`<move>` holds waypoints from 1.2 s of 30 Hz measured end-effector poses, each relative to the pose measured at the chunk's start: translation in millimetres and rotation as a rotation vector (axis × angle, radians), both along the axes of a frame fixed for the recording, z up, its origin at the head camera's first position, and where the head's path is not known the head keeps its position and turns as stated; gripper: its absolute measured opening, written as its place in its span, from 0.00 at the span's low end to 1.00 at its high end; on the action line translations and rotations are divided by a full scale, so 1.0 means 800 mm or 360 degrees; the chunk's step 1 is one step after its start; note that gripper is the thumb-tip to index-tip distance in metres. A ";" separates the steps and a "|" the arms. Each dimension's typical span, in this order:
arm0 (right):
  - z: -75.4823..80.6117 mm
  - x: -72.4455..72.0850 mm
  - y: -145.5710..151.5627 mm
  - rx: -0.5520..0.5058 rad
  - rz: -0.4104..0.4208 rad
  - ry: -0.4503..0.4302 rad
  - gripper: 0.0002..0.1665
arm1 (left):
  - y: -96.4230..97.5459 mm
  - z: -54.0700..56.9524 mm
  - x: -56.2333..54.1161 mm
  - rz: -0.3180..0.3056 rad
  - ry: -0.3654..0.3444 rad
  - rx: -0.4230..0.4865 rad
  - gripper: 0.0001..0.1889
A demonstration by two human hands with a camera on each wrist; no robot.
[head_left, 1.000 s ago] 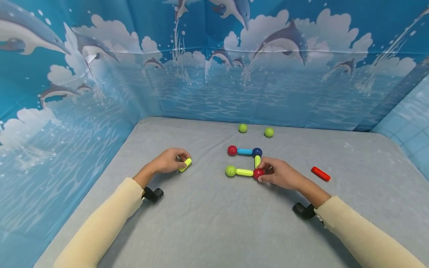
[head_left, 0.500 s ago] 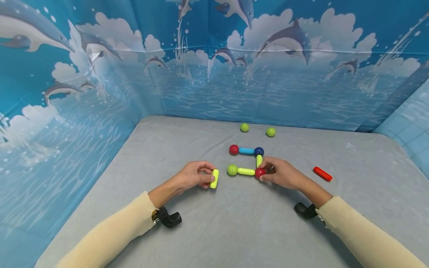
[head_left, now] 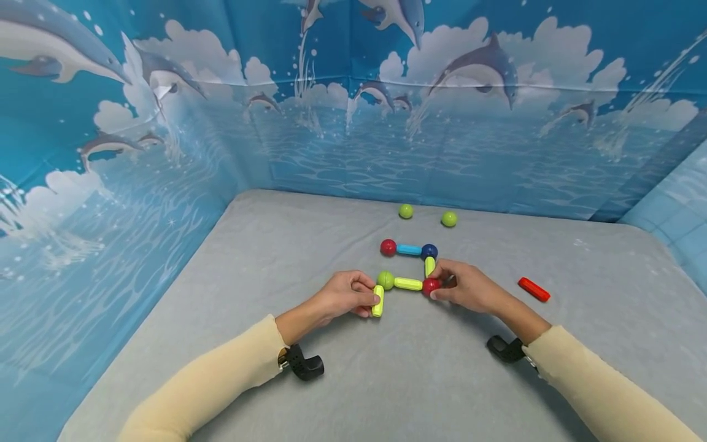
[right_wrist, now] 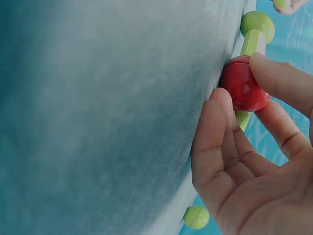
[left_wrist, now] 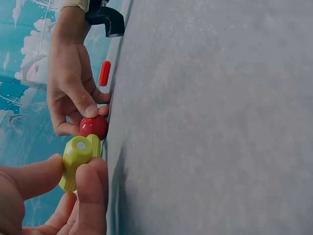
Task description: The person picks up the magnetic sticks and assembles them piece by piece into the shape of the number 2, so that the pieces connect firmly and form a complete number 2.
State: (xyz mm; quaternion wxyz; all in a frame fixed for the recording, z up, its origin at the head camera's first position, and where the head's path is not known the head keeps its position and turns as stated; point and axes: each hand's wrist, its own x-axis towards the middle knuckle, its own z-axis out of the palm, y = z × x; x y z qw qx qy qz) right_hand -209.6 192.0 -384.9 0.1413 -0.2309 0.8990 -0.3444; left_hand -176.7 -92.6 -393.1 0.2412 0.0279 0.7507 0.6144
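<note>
My left hand point(head_left: 348, 294) pinches a short yellow-green rod point(head_left: 378, 301) between thumb and fingers. The rod's far end is at the near side of a green ball point(head_left: 385, 280); whether they touch I cannot tell. From that ball a yellow-green rod point(head_left: 408, 283) runs right to a red ball point(head_left: 430, 286), which my right hand point(head_left: 464, 285) grips by thumb and fingers. Another yellow-green rod point(head_left: 429, 266) leads back to a dark blue ball point(head_left: 429, 251). A blue rod point(head_left: 409, 250) joins that to a second red ball point(head_left: 388, 247). In the left wrist view, the held rod point(left_wrist: 74, 161) shows a silvery end disc.
Two loose green balls, one left point(head_left: 405, 211) and one right point(head_left: 449, 219), lie near the back edge of the grey cloth surface point(head_left: 342, 393). A red rod point(head_left: 534, 289) lies right of my right hand. Dolphin-printed curtains point(head_left: 353, 141) stand behind and at the left.
My left hand has carried the yellow-green rod rightward to the green ball and turned it to point away from me. My right hand stays on the red ball.
</note>
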 end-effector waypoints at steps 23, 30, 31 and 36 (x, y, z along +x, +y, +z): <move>-0.004 0.002 -0.002 -0.0017 -0.0022 -0.0010 0.11 | 0.017 -0.015 -0.009 0.0080 -0.0066 0.0001 0.11; -0.002 0.002 -0.002 0.0000 -0.0035 -0.0013 0.11 | 0.017 -0.012 -0.007 0.0081 -0.0071 -0.0005 0.11; -0.002 0.002 -0.002 0.0002 -0.0035 -0.0011 0.11 | 0.017 -0.011 -0.007 0.0080 -0.0076 -0.0003 0.11; -0.002 0.002 -0.002 -0.0004 -0.0026 0.0002 0.11 | 0.016 -0.009 -0.008 0.0058 -0.0076 -0.0021 0.08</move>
